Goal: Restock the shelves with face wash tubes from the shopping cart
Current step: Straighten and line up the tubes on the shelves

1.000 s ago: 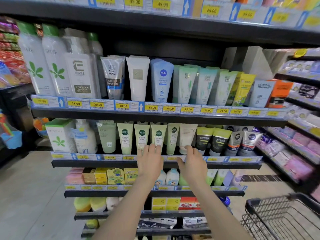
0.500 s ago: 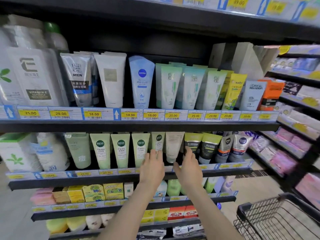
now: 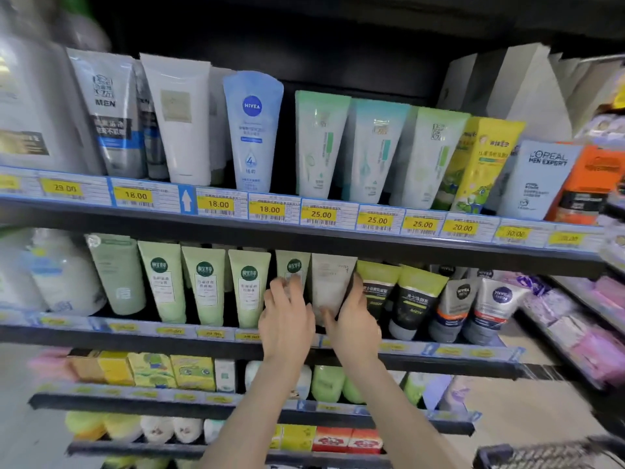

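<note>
While our left hand (image 3: 287, 319) rests straight-fingered beside it, our right hand (image 3: 355, 319) fingers curl round the pale tube (image 3: 331, 282), upright on the shelf (image 3: 439, 350) between both hands.

We see the second shelf (image 3: 236, 336) packed tube against tube; our hands (image 3: 287, 319) crowd the pale tube (image 3: 333, 282), the black-and-green tubes (image 3: 378, 289) touching its right side, the upper shelf (image 3: 304, 236) low overhead

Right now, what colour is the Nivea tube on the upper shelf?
Light blue, with a dark blue round logo: Nivea tube, clearest in the head view.
</note>
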The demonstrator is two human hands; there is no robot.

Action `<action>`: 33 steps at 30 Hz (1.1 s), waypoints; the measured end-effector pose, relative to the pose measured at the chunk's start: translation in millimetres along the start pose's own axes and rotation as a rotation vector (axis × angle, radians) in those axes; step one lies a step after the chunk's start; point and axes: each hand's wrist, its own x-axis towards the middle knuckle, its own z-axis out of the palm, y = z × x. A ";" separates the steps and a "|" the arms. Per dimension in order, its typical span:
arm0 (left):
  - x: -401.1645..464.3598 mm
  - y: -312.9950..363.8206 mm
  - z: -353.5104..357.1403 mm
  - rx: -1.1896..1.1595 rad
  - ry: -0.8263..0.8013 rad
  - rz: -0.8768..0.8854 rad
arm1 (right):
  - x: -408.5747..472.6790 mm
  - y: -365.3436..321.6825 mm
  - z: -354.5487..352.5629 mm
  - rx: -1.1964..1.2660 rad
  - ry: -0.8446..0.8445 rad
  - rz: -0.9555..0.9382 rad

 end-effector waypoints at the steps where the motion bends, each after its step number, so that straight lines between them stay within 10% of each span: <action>1: 0.5 -1.1 0.7 0.000 0.005 -0.017 | 1.6 0.8 1.5 -0.006 0.005 0.008; 33: -0.1 0.3 25.2 -0.078 -0.036 -0.230 | 6.4 7.9 24.9 0.134 0.111 -0.019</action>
